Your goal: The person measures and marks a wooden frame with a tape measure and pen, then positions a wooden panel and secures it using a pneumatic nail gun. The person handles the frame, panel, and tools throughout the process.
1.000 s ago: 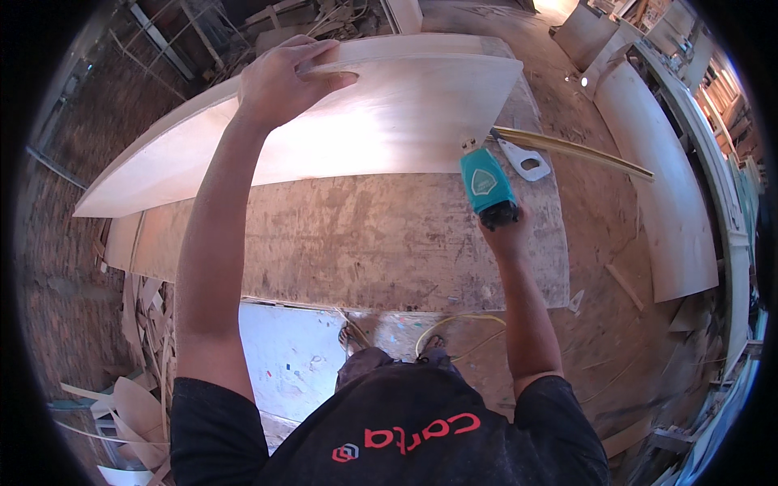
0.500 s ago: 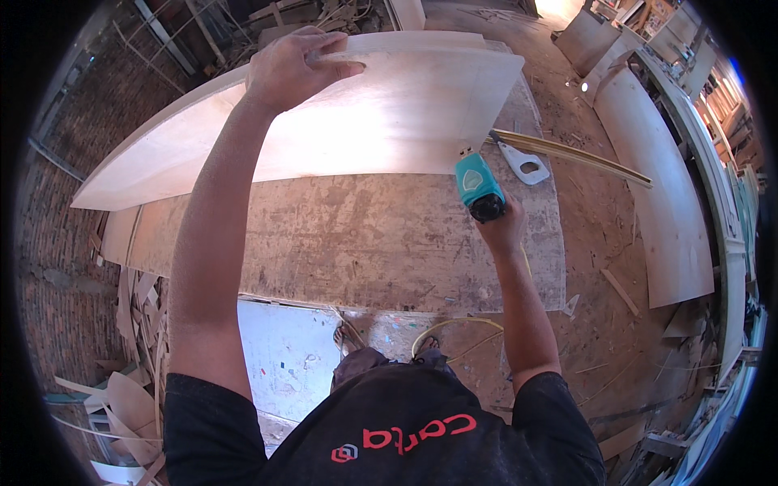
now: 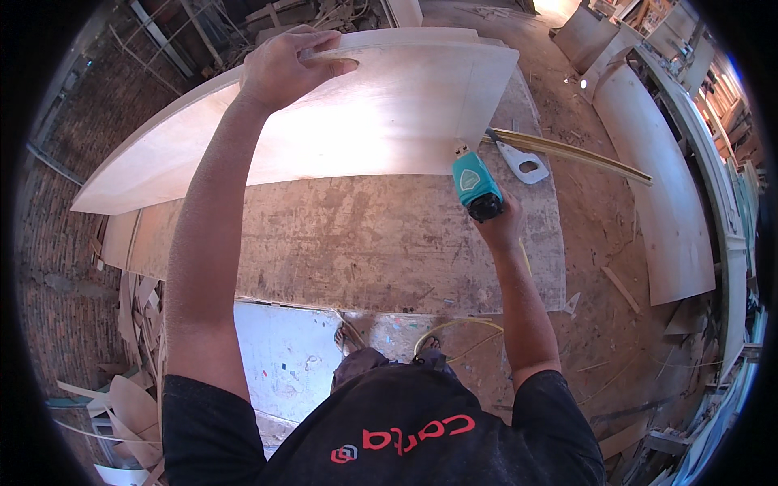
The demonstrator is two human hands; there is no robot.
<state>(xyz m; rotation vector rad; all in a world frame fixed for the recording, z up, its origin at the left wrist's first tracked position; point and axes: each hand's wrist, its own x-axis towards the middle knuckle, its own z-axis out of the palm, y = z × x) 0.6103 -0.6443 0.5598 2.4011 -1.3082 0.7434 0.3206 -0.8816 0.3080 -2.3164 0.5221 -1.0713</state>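
Note:
My left hand (image 3: 284, 69) is closed over the top edge of a long pale plywood panel (image 3: 373, 105), thumb on the near face and fingers over the edge. The panel stands on its long side on a stained worktable (image 3: 348, 235), with another board edge showing behind it. In my right hand (image 3: 504, 223) is a teal and black nail gun (image 3: 472, 178), its nose at the panel's lower right part; I cannot tell whether it touches. A yellow air hose (image 3: 454, 321) runs below. Just right of the nail gun lies a handsaw with a white handle (image 3: 527, 166).
Gold-coloured strips (image 3: 575, 151) jut past the table's right edge. A large curved plywood sheet (image 3: 652, 186) leans at the right. Wood offcuts (image 3: 134, 405) are heaped at the lower left, beside a brick surface (image 3: 61, 243). A pale board (image 3: 288, 356) lies below the table's front edge.
The panel's top edge and my left hand have shifted slightly left. The nail gun has moved a little left, still in my right hand.

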